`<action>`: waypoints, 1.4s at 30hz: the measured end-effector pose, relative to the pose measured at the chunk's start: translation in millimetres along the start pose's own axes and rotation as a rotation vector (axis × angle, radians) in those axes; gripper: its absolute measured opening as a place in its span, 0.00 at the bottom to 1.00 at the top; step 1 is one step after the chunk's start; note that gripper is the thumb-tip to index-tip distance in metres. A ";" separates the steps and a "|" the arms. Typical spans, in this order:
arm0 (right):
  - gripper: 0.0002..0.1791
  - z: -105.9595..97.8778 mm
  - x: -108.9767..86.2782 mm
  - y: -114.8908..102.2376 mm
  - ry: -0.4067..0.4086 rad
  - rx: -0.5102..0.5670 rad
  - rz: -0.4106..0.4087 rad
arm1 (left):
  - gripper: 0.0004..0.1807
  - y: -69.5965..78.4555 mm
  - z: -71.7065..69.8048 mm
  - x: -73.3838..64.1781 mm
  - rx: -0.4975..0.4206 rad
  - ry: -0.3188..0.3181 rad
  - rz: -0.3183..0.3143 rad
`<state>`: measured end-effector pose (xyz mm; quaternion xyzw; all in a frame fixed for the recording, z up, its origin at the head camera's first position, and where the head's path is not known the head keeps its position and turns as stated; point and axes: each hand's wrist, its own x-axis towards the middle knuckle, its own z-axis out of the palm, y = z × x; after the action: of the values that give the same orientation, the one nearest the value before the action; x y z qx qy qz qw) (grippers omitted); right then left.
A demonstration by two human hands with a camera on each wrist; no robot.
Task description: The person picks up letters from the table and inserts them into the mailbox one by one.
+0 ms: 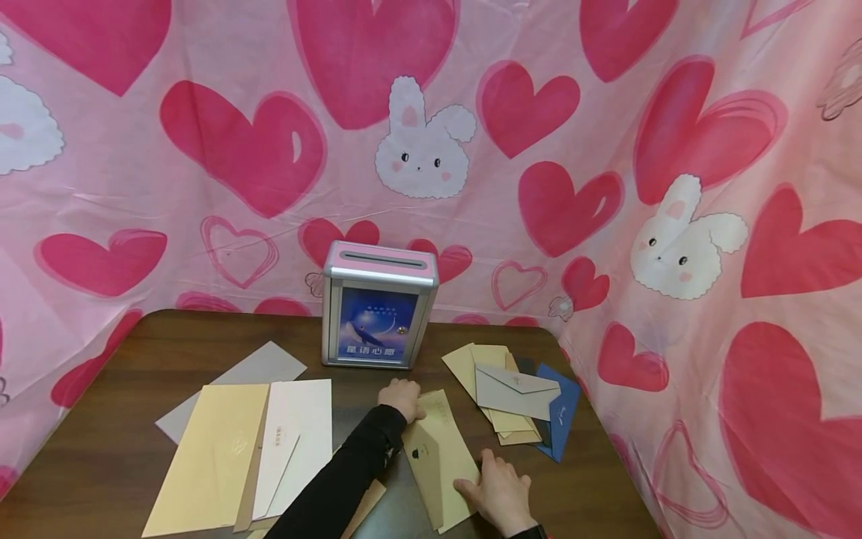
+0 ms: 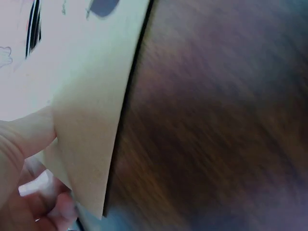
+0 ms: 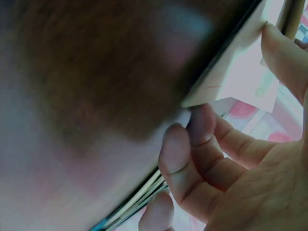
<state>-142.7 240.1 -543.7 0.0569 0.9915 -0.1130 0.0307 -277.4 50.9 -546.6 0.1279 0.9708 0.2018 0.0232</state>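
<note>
Beige envelopes [image 1: 438, 453], overlapping and with a small dark mark on the front, lie lengthwise before me on the table. My left hand [image 1: 402, 399] is at their far-left corner; in the left wrist view the thumb presses on the paper [image 2: 94, 130] while the other fingers curl beneath its edge. At the near-right side, my right hand [image 1: 500, 494] holds the edge. The right wrist view has its thumb on the paper [image 3: 240, 72], with bent fingertips [image 3: 202, 122] right at the corner.
Behind stands a silver-framed box [image 1: 377, 307] with a slot in its pink top. To the right, a grey envelope [image 1: 515, 393] overlaps beige ones and a blue envelope [image 1: 564, 412]. Leftward lie a large yellow envelope [image 1: 209, 457], a white envelope [image 1: 299, 419] and a grey one [image 1: 256, 370].
</note>
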 end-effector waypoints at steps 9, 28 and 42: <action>0.18 -2.2 -1.6 3.7 -0.101 0.153 -0.079 | 0.16 -14.9 -4.5 -7.3 -0.089 0.042 0.151; 0.20 -39.9 -1.7 -9.2 0.131 0.234 -0.066 | 0.04 -25.5 -46.6 -9.7 -0.355 0.097 0.289; 0.18 -54.4 8.7 -12.7 0.170 0.296 -0.079 | 0.04 -10.6 -103.9 -36.1 -0.344 0.238 0.473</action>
<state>-155.4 241.1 -488.6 0.0312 0.9646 -0.2534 -0.0664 -255.0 -7.9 -455.7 0.3200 0.8615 0.3765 -0.1169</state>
